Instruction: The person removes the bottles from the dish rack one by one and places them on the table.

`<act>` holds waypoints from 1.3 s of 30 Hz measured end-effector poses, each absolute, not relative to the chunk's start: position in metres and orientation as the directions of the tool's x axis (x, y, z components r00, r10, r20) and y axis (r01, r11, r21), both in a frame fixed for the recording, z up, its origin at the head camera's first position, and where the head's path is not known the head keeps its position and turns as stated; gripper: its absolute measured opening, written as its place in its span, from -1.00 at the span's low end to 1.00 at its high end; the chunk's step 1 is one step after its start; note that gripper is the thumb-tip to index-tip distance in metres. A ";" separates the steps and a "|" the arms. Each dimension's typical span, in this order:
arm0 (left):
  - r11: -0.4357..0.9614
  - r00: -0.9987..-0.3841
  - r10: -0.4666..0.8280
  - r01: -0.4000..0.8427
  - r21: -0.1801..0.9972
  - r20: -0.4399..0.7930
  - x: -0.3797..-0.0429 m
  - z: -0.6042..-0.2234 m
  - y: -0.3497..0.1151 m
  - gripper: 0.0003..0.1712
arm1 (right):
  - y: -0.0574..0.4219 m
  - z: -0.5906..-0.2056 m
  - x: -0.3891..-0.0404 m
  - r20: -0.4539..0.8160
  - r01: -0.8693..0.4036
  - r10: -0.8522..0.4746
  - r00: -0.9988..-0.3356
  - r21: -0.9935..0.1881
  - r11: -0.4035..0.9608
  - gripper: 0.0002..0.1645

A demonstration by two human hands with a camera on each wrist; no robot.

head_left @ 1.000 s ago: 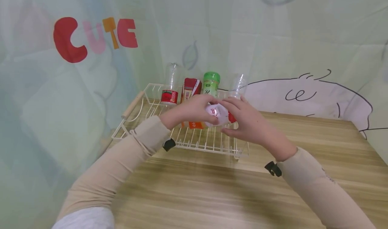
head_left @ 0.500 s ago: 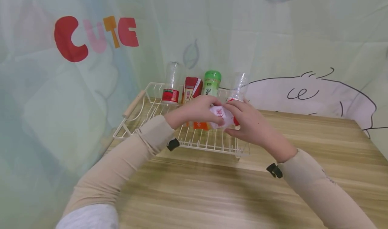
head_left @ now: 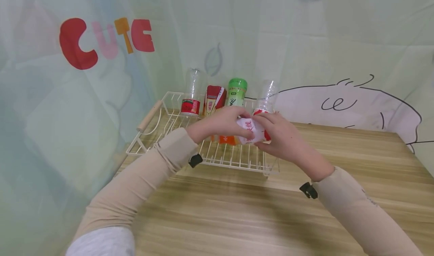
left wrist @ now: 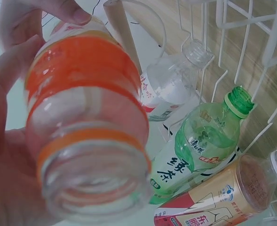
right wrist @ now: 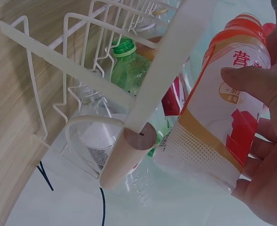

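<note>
Both hands hold a white, red and orange drink bottle (head_left: 255, 131) tilted over the front of a white wire drying rack (head_left: 234, 165). My left hand (head_left: 225, 122) grips its left part, the thumb lying on the label. Around its right part curl the fingers of my right hand (head_left: 283, 135); the thumb presses the label in the right wrist view. In the left wrist view the bottle's open mouth (left wrist: 98, 188) faces the camera, with no cap on. Behind the hands, a clear bottle (head_left: 191, 94), a red and yellow bottle (head_left: 214, 98) and a green bottle (head_left: 236, 92) stand upside down in the rack.
Another clear bottle (head_left: 268, 96) stands at the rack's right end, partly behind my right hand. A wooden handle (head_left: 150, 116) sits on the rack's left side. The rack rests on a wood-grain table (head_left: 217, 211), with a printed curtain (head_left: 271, 41) behind.
Both hands and the held bottle have shifted slightly to the right. The bottle has turned a little, so more of its red lettering shows. The bottles in the rack stay in place.
</note>
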State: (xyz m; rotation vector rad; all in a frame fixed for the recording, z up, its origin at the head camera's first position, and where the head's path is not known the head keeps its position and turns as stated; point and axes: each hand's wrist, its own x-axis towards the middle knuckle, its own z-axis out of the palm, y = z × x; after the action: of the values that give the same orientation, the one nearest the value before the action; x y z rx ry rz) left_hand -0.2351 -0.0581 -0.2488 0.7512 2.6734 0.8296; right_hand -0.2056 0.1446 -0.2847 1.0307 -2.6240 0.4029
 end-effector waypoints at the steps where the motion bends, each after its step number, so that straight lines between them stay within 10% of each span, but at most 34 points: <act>1: 0.704 -0.841 0.537 0.397 0.589 -0.075 -0.235 -0.248 -0.059 -0.40 | 0.145 -0.285 -0.206 0.369 -0.693 -0.611 -0.701 -0.152 0.704 -0.13; 9: 0.703 -0.871 0.490 0.383 0.599 -0.018 -0.237 -0.240 -0.071 -0.26 | 0.154 -0.288 -0.214 0.439 -0.706 -0.592 -0.676 -0.155 0.691 -0.18; 39: 0.607 -0.985 0.112 0.174 0.776 0.133 -0.268 -0.221 -0.138 -0.09 | 0.244 -0.261 -0.252 0.398 -0.339 -0.114 -0.910 -0.559 0.757 -0.18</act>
State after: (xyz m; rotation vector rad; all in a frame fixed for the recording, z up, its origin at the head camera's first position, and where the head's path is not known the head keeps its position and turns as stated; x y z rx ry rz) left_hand -0.2680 -0.1382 -0.2207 0.2563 2.8792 1.4021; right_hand -0.2525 0.2437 -0.2612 0.3485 -2.6138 0.9260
